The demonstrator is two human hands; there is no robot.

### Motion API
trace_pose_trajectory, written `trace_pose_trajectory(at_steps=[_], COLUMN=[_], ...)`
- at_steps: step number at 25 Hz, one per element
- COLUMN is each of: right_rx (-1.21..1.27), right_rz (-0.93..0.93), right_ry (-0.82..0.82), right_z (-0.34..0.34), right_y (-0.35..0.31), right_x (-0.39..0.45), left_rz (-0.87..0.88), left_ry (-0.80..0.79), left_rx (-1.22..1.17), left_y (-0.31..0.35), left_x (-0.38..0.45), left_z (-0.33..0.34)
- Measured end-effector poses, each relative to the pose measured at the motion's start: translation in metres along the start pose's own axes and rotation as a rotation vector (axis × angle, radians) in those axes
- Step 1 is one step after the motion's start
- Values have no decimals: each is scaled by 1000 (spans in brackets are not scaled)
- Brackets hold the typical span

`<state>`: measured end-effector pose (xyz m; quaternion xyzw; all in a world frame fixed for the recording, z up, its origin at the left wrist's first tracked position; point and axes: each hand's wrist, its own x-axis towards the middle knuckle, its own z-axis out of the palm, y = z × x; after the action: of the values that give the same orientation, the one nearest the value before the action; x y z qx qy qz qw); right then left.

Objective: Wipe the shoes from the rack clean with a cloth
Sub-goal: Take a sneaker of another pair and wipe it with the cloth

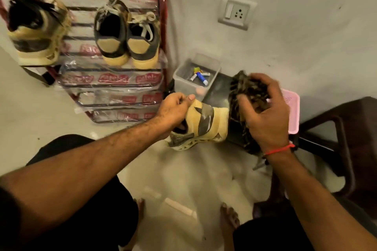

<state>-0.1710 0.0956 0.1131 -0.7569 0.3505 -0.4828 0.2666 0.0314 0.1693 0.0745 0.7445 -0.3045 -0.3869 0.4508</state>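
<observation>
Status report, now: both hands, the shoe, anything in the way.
Left hand grips yellow shoe at heel. Right hand presses dark cloth on toe end. Three shoes wait on rack. Nothing blocking.

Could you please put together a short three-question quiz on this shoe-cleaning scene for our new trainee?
1. True or false: the left hand holds the yellow shoe.
2. How many shoes sit on the top shelf of the red rack?
3. What does the right hand grip: (a) a brush, (b) a dark cloth, (c) a sponge?

Key
1. True; it grips the shoe at its heel end.
2. Three: one at the left and a pair at the right.
3. (b), the dark cloth, bunched at the shoe's front end.
</observation>
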Motion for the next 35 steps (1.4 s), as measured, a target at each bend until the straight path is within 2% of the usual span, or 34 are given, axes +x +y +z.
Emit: trace_pose_trajectory(at_steps=[3, 4, 6, 8, 10, 12, 15, 19, 22, 26, 29, 32, 35], right_rx=[-285, -386, -516, -440, -287, -257, -273, -286, -321, -304, -330, -330, -421], right_rz=[-230, -283, -287, -129, -161, -252, -142, -206, -71, -184, -66, -165, -16], right_ry=[-290, -339, -285, -176, -205, -299, -184, -237, -165, -234, -154, -196, -87], right_z=[40, 48, 45, 38, 44, 52, 45, 38, 30, 37, 35, 38, 32], right_y=[-1, 7, 28, 38, 26, 17, 30, 31, 36, 30, 33, 24, 32], right_x=[-31, -34, -18, -5, -13, -23, -7, -12, -1, -9, 0, -9, 1], left_rz=[-56, -78, -134, -173, -158, -137, -140, -12, 51, 159, 154, 236, 354], left_ry=[26, 34, 12, -22, -28, -23, -62, -50, -99, -91, -209, -195, -185], left_rx=[-145, -184, -263, -363, -442, -468, -484, -366, -320, -205, -256, -196, -41], left_y=[7, 10, 11, 11, 12, 13, 14, 14, 13, 8, 8, 8, 1], left_x=[13, 15, 17, 14, 10, 8, 7, 2, -2, -4, -10, -12, -9], left_z=[16, 19, 24, 28, 29, 30, 31, 30, 32, 34, 36, 36, 36])
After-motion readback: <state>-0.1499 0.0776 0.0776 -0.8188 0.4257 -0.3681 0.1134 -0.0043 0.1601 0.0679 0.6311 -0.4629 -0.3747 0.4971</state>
